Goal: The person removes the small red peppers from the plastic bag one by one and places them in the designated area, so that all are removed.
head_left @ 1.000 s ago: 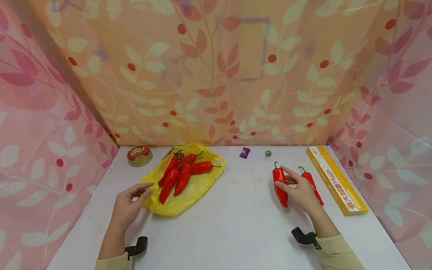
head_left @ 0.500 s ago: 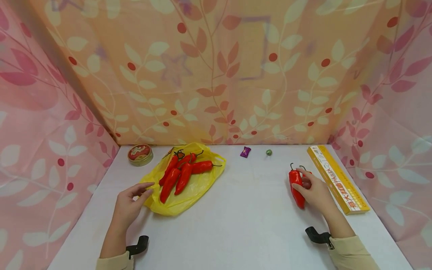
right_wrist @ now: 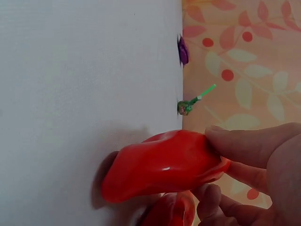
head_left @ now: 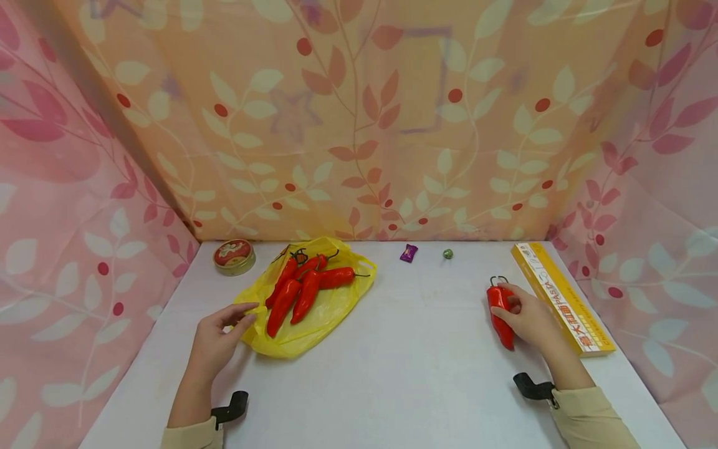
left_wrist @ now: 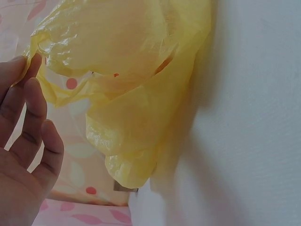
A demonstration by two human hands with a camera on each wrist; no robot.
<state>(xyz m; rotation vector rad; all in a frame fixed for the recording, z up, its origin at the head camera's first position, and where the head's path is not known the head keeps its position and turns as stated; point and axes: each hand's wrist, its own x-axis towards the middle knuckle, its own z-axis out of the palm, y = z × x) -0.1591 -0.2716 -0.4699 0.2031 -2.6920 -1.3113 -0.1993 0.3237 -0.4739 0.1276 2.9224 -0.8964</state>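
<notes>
Head view showed, furthest left, the left hand at the edge of the yellow bag, thumb and forefinger pinching the thin plastic. That film looked apt to slip or tear, so a light, steady pinch suited it better than a tug. On the spread bag lay a cluster of red peppers. Past the purple sweet and the green lollipop, the right hand pinched a glossy pepper towards its stem end, well apart from the bag. A second pepper lay partly hidden behind it; whether the two touched, or the tip met the counter, could not be told. Smooth skin seemed likely to slide, so a hold nearer the middle would have steadied it. Furthest right, the pasta box sat near the wrist, and a careful forearm needed to avoid nudging it
</notes>
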